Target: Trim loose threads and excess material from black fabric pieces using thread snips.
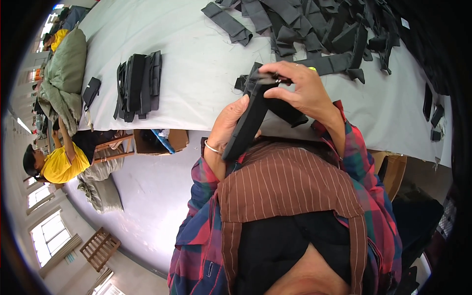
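My left hand [226, 120] is closed around a long, dark folded fabric strip [247, 120], with the thumb pressed on its upper side. The strip is held tilted over the near edge of the table. At its far end, my right hand [309, 89] grips small metal thread snips [276, 78], their blades blurred against the fabric. A bright yellow-green bit shows behind the right hand's knuckles. Another dark strip [285, 110] lies under the right hand. Some of the left fingers are hidden behind the held strip.
Loose dark strips [314, 29] are heaped across the far side of the white-covered table [187, 64]. A neat stack of strips [139, 86] lies to the left, with a small black pouch [92, 91] beyond. A person in yellow [64, 160], sacks and a cardboard box [177, 140] are at the left.
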Demonstrator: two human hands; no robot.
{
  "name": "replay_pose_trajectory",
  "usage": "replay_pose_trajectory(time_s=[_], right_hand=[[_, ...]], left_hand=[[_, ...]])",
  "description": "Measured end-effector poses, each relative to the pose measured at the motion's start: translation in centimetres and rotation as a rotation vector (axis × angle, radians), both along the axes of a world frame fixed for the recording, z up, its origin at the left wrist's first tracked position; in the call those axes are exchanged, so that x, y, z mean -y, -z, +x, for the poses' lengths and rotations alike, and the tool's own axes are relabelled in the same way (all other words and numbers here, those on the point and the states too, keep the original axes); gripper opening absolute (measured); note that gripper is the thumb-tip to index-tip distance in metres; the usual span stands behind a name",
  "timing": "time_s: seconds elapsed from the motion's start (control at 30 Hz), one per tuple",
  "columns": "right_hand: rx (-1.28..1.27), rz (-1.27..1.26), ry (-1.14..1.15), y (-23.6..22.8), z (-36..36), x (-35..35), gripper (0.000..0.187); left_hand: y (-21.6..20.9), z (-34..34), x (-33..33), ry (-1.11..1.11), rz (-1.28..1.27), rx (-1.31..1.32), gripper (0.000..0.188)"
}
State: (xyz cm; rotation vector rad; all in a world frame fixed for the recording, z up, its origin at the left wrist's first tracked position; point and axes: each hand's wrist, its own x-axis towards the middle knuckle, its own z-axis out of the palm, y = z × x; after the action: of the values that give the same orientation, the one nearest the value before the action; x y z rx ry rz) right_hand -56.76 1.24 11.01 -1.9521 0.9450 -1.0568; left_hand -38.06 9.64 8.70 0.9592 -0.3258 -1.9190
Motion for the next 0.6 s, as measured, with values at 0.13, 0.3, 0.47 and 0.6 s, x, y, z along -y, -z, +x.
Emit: replay_pose_trajectory(time_s=[0.13, 0.3, 0.47, 0.6], right_hand=[[-0.099, 0.243, -0.034, 1.0, 0.0, 0.2, 0.023], [0.046, 0.316, 0.096, 3.0, -1.2, 2.0, 0.020], [0.310, 0.729, 0.101, 2.8, -0.7, 1.5, 0.020], [0.429, 0.972, 0.037, 2.1, 2.1, -1.9, 0.019]], left_hand=[[1.0, 0.6, 0.1, 0.117, -0.017, 0.091, 0.050], [0.6, 0.4, -0.7, 0.068, -0.244, -0.239, 0.077], [1.0, 0.8, -1.2, -0.077, -0.444, -0.183, 0.072], [-0.1, -0.5, 0.2, -0.177, -0.371, 0.150, 0.070]])
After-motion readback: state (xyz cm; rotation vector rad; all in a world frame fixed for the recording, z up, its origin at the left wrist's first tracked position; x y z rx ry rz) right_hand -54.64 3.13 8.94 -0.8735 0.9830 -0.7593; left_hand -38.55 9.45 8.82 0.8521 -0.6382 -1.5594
